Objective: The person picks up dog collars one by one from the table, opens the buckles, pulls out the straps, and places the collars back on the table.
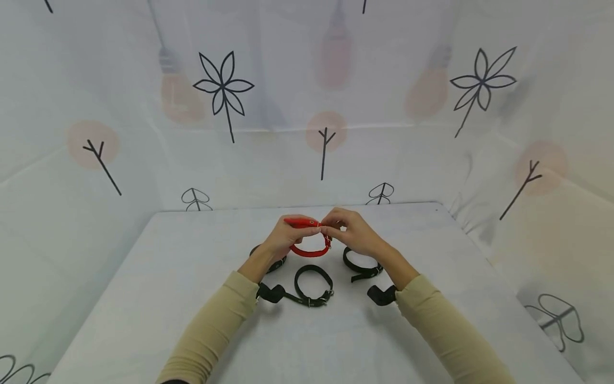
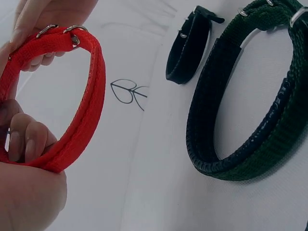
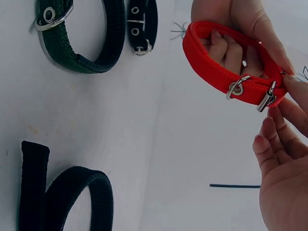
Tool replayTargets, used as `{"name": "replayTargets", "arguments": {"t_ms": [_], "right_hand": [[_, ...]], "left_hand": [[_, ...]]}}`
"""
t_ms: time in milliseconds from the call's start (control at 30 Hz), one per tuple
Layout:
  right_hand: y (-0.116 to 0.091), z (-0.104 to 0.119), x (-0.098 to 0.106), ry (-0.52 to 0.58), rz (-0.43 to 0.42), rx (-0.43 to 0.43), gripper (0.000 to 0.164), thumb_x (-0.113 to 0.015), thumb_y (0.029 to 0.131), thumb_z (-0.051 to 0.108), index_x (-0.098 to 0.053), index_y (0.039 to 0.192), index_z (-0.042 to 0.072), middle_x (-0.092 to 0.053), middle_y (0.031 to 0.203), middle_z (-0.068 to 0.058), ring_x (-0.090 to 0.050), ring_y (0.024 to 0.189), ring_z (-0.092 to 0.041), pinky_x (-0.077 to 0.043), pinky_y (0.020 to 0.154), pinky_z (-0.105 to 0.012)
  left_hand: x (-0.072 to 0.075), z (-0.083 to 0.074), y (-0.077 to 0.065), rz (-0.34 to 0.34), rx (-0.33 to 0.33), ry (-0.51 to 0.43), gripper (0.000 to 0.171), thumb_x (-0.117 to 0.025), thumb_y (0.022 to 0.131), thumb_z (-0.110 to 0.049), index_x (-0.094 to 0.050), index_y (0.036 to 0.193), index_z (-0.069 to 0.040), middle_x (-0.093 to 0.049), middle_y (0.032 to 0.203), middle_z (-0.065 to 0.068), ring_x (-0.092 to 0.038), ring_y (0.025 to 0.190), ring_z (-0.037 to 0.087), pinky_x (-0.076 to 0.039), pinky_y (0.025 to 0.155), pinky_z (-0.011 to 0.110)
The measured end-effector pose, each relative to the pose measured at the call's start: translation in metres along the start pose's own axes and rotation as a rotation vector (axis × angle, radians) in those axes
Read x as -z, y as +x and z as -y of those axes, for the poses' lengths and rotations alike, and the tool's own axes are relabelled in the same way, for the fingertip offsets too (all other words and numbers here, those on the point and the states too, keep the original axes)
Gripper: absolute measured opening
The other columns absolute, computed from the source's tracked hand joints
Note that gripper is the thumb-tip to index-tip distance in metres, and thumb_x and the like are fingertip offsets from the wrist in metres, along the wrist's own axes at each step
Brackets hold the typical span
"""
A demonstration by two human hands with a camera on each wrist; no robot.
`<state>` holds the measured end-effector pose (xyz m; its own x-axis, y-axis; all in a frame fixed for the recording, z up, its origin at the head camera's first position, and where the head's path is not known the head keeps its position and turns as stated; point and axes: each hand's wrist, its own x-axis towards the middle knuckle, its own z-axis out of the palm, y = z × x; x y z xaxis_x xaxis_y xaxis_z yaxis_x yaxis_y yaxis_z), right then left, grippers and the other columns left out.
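A red pet collar (image 1: 309, 253), buckled into a loop, is held up over the table between both hands. My left hand (image 1: 282, 237) grips its left side, with fingertips inside the loop and the thumb along the band. At the collar's right end, my right hand (image 1: 354, 232) pinches the strap between thumb and fingers, close by the metal buckle (image 3: 266, 99). A metal ring (image 3: 235, 89) sits on the band beside that buckle. In the right wrist view, the other right-hand fingers (image 3: 274, 139) stay off the band.
Three dark collars lie on the white table (image 1: 312, 352): one in the middle (image 1: 307, 301), one on the right (image 1: 352, 265) and one partly hidden behind the left forearm (image 1: 277, 265). Black wrist cameras (image 1: 272, 293) hang under the forearms. A patterned cloth (image 1: 273, 165) surrounds the table.
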<state>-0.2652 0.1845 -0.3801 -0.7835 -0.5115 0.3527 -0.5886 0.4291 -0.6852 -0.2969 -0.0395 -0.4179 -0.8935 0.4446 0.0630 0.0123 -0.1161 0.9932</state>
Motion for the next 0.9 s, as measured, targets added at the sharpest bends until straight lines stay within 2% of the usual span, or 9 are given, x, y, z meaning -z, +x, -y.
{"name": "replayTargets", "arguments": {"t_ms": [167,333,567,733,900], "right_hand": [[0.0024,0.001,-0.003,-0.033,-0.008,0.009,0.008,-0.07,0.099,0.016,-0.076,0.105,0.014,-0.065,0.098,0.004,-0.06,0.083,-0.016,-0.052,0.076,-0.032],[0.0051,0.0022,-0.003,-0.059,-0.019,0.029,0.009,-0.069,0.1,0.017,-0.075,0.106,0.015,-0.065,0.099,0.005,-0.058,0.085,-0.015,-0.051,0.076,-0.03],[0.0029,0.0008,0.0016,-0.031,-0.097,0.021,0.009,-0.069,0.099,0.015,-0.074,0.105,0.01,-0.066,0.099,0.002,-0.056,0.083,-0.018,-0.048,0.071,-0.03],[0.002,-0.0021,0.0023,-0.018,-0.097,0.011,0.013,-0.069,0.1,0.013,-0.074,0.109,0.006,-0.067,0.101,0.0,-0.058,0.086,-0.019,-0.05,0.073,-0.028],[0.0059,-0.0003,0.0023,-0.031,-0.097,0.022,0.014,-0.07,0.099,0.018,-0.075,0.109,0.009,-0.065,0.098,0.001,-0.056,0.083,-0.018,-0.047,0.072,-0.028]], "left_hand": [[0.0019,-0.0011,-0.0025,-0.012,0.02,0.053,0.011,-0.082,0.088,-0.018,-0.079,0.099,-0.016,-0.075,0.092,-0.002,-0.058,0.087,0.017,-0.036,0.07,0.034],[0.0033,-0.0019,-0.0027,-0.034,-0.005,0.073,0.019,-0.083,0.087,-0.024,-0.079,0.103,-0.014,-0.076,0.097,-0.001,-0.059,0.095,0.019,-0.038,0.074,0.037],[0.0066,-0.0034,-0.0042,-0.112,-0.049,0.043,0.021,-0.082,0.089,-0.017,-0.08,0.108,-0.008,-0.075,0.094,0.0,-0.05,0.085,0.017,-0.037,0.067,0.031],[0.0076,-0.0033,-0.0041,-0.11,-0.054,0.047,0.023,-0.082,0.089,-0.02,-0.08,0.108,-0.008,-0.075,0.095,0.0,-0.051,0.088,0.018,-0.037,0.069,0.032],[0.0094,-0.0021,-0.0024,-0.111,-0.083,0.082,0.02,-0.083,0.088,-0.022,-0.081,0.105,-0.012,-0.076,0.095,0.0,-0.056,0.094,0.019,-0.037,0.07,0.034]]}}
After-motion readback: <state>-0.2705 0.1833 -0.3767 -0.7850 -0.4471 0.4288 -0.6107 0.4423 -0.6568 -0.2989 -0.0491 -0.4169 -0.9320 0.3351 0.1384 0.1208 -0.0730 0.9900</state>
